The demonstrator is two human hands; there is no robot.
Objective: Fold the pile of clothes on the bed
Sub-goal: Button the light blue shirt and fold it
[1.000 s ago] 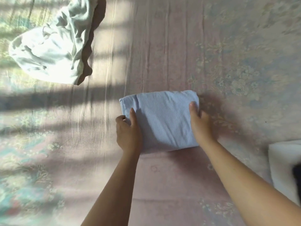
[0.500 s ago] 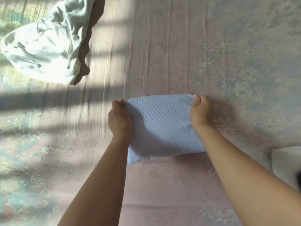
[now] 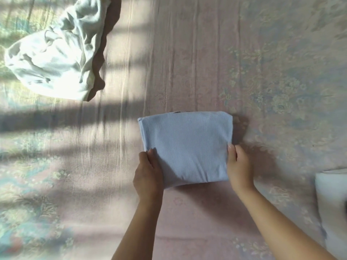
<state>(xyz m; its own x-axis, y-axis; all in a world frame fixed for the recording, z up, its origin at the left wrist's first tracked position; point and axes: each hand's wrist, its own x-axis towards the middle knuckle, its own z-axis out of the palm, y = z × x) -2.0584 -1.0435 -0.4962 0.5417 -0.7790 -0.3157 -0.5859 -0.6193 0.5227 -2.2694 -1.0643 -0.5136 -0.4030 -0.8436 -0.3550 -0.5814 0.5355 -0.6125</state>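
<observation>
A pale blue, finely striped cotton garment folded into a thick rectangle sits on the faded pink floral bedsheet, held at its two near corners. The left hand curls round the left edge, thumb on top and fingers tucked out of sight underneath; the right hand clasps the right edge the same way, its fingers likewise hidden below. The far half of the bundle extends beyond both thumbs unsupported. The likely risk is that lifting from these near corners lets the far layers sag and slide open, undoing the fold, since soft cotton has little stiffness. A crumpled white knit garment lies well beyond the left fingers, unfolded, and a white folded stack sits outside the right wrist.
</observation>
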